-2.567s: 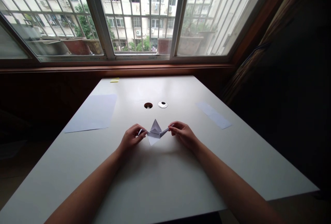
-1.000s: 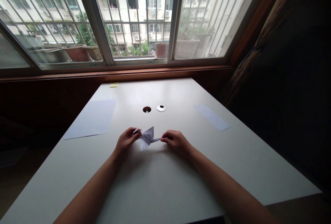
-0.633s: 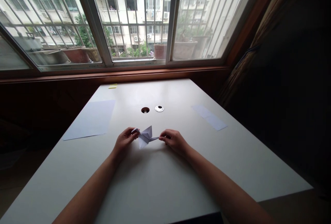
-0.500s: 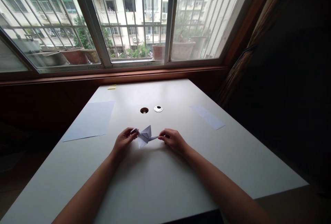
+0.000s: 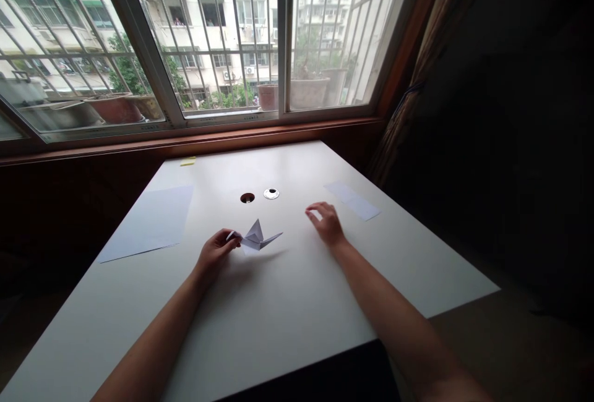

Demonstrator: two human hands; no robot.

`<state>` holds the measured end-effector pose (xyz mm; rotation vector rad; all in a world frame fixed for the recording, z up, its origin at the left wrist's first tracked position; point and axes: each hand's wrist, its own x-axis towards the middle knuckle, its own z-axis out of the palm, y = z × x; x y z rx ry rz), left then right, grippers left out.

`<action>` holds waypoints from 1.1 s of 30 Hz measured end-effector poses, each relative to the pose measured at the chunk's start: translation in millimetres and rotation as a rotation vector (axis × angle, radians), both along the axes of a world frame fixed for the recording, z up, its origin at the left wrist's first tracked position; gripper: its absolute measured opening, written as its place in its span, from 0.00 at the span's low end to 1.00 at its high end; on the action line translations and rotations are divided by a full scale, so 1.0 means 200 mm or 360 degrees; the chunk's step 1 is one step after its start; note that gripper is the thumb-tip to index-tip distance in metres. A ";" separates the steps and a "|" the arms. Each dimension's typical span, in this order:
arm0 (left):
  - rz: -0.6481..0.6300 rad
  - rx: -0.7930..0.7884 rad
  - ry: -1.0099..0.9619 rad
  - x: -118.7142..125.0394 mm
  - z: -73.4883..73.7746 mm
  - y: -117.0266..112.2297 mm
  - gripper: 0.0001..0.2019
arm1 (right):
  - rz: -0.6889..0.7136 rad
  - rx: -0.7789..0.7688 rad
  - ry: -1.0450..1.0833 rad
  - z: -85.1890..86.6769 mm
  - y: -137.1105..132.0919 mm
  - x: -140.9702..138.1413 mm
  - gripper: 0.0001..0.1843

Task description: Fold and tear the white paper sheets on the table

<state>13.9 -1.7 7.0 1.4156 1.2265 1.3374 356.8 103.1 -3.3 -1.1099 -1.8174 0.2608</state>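
Observation:
A white origami crane (image 5: 254, 237) is pinched at its left end by my left hand (image 5: 217, 248), a little above the white table (image 5: 278, 303). Its wing points up and a thin pointed end sticks out to the right. My right hand (image 5: 325, 222) is apart from the crane, to its right, with thumb and fingers parted and nothing between them. Just beyond that hand lies a creased strip of white paper (image 5: 352, 199).
White paper sheets (image 5: 148, 222) lie at the table's left edge. Yellow strips (image 5: 188, 161) are at the far left corner. A round hole (image 5: 247, 198) and a silver cap (image 5: 271, 193) are mid-table. Behind stand a barred window (image 5: 223, 49) and a curtain (image 5: 413, 80).
My right hand has let go of the crane's thin end and moved away to the right and forward. My left hand still holds the other end. The view has turned slightly right.

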 end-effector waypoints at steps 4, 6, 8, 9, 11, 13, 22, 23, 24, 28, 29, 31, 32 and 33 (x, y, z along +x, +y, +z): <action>-0.0017 0.0030 -0.0010 0.00 0.00 -0.01 0.13 | -0.0996 0.0083 -0.0225 -0.07 0.13 0.39 0.17; -0.0031 0.0035 -0.0019 0.01 0.00 -0.01 0.13 | -0.1238 -0.0065 -0.0426 -0.12 0.16 0.53 0.23; -0.0041 0.0041 -0.0032 0.01 0.00 -0.01 0.12 | -0.1230 -0.0274 -0.0663 -0.15 0.15 0.61 0.27; -0.0046 0.0043 -0.0039 0.01 0.00 -0.01 0.12 | -0.1176 -0.0372 -0.0755 -0.15 0.14 0.63 0.27; -0.0060 0.0045 -0.0039 0.00 0.01 -0.01 0.11 | -0.1033 -0.0506 -0.0875 -0.15 0.12 0.64 0.28; -0.0077 0.0045 -0.0031 0.00 0.01 -0.02 0.11 | -0.0873 -0.0540 -0.0925 -0.14 0.09 0.63 0.28; -0.0169 0.0052 0.0014 0.03 0.05 -0.04 0.13 | -0.0007 -0.0478 -0.0819 -0.05 -0.13 0.46 0.30; -0.0178 0.0059 0.0017 0.03 0.05 -0.04 0.14 | 0.0072 -0.0528 -0.0774 -0.04 -0.15 0.42 0.33; -0.0185 0.0066 0.0021 0.03 0.05 -0.04 0.14 | 0.0159 -0.0594 -0.0728 -0.02 -0.18 0.39 0.36; -0.0186 0.0085 0.0026 0.04 0.06 -0.04 0.15 | 0.0465 -0.0865 -0.0612 0.09 -0.26 0.22 0.49; -0.0189 0.0087 0.0026 0.05 0.06 -0.04 0.15 | 0.0508 -0.0910 -0.0596 0.11 -0.28 0.18 0.50; -0.0211 0.0092 0.0027 0.08 0.05 -0.04 0.15 | 0.0572 -0.0985 -0.0591 0.15 -0.31 0.10 0.54; -0.0230 0.0093 0.0030 0.10 0.04 -0.03 0.15 | 0.0601 -0.1013 -0.0602 0.17 -0.32 0.06 0.56; -0.0252 0.0092 0.0035 0.11 0.03 -0.03 0.15 | 0.0625 -0.1041 -0.0620 0.18 -0.32 0.03 0.57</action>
